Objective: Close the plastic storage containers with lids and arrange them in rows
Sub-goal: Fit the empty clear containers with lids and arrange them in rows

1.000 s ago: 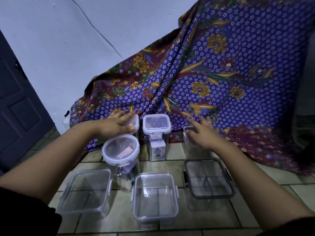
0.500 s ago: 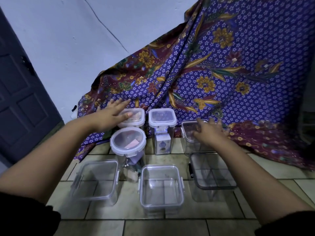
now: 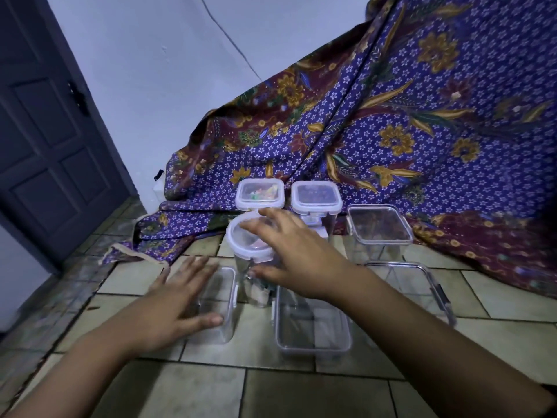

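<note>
Several clear plastic containers with lids stand on the tiled floor. In the back row are a square container with colourful contents [image 3: 259, 194], a dark-filled square container [image 3: 316, 197] and a clear rectangular container [image 3: 379, 228]. A tall round jar [image 3: 244, 247] stands in front of them. The front row holds a small clear box [image 3: 217, 303], a middle box [image 3: 313, 324] and a dark-rimmed box [image 3: 422, 285]. My left hand [image 3: 177, 303] lies flat over the small box, fingers spread. My right hand [image 3: 289, 254] hovers by the round jar, fingers apart and blurred.
A purple floral cloth [image 3: 391, 122] drapes over something behind the containers and spills onto the floor. A dark door [image 3: 51, 140] stands at the left beside a pale wall. Bare floor tiles [image 3: 271, 390] lie near me.
Both hands have pulled back from the back row: the left came down onto the front-left box, the right crossed leftwards to the round jar. The camera turned slightly left.
</note>
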